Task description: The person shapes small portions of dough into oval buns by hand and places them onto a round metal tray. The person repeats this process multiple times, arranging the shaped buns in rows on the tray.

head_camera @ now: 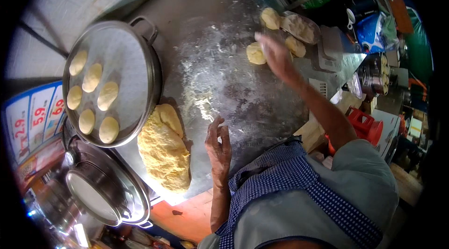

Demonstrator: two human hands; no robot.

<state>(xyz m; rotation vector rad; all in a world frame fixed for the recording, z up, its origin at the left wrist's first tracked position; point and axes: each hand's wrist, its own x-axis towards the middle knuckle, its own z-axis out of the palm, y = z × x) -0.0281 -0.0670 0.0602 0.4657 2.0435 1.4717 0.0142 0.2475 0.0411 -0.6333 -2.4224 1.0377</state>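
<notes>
My right hand [275, 52] is blurred, at the small dough pieces on the far right of the floured metal worktop [242, 87]. One dough piece [256, 53] lies beside its fingers, another [270, 18] farther off, and a third [295, 46] behind the hand. Whether the hand holds dough cannot be told. A tub of flour [299, 28] stands beside these pieces. Close to the worktop's near edge is my left hand [218, 140], fingers apart and nothing in it. To its left rests a large yellow dough mass [165, 150].
A round steamer tray [129, 56] with several flattened dough rounds [92, 77] stands at the left. Below it is a lidded metal pot [94, 198]. A kitchen scale [329, 50] stands at the right, with a red plastic stool [366, 126] beyond the worktop's edge.
</notes>
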